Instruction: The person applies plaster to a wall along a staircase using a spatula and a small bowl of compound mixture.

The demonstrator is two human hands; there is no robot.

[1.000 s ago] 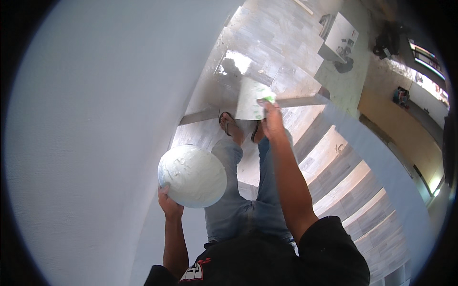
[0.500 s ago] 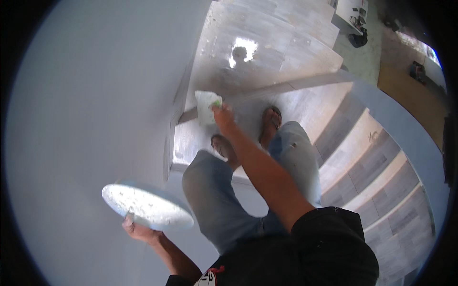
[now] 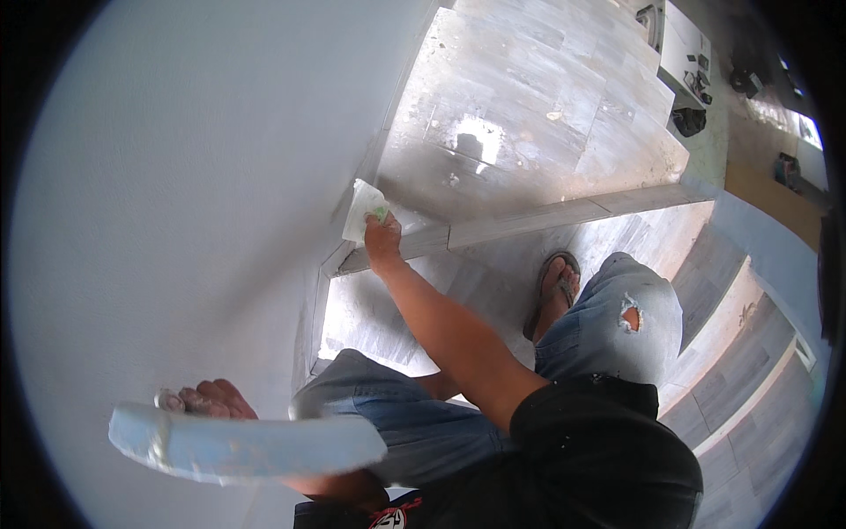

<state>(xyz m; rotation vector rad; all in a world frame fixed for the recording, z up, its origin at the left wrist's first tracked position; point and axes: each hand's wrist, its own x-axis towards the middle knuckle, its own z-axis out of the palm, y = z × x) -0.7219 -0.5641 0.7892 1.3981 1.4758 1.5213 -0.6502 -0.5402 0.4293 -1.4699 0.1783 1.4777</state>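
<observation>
My left hand point(image 3: 211, 401) is closed on a pale-blue plaster hawk point(image 3: 264, 448), a shallow board turned nearly edge-on at the lower left. Its curled fingers show beyond the far edge, and the hawk hides the rest of the hand. With my right hand point(image 3: 383, 240) I grip a flat white putty spreader point(image 3: 360, 208) with a green patch by my fingers. The spreader is held near the foot of the pale wall point(image 3: 194, 194), above the stair's corner; whether it touches the wall I cannot tell.
I stand on winding stairs with grey wood-look treads point(image 3: 529, 97), dusty and spotted with white. My sandalled foot point(image 3: 555, 286) is on the lower step. More steps point(image 3: 749, 379) descend at the right. A white table point(image 3: 686, 53) with small items stands at the far upper right.
The hawk has tipped from showing its white-coated face to showing its blue side. My right hand with the spreader has shifted slightly left and down, toward the wall. The view has shifted too.
</observation>
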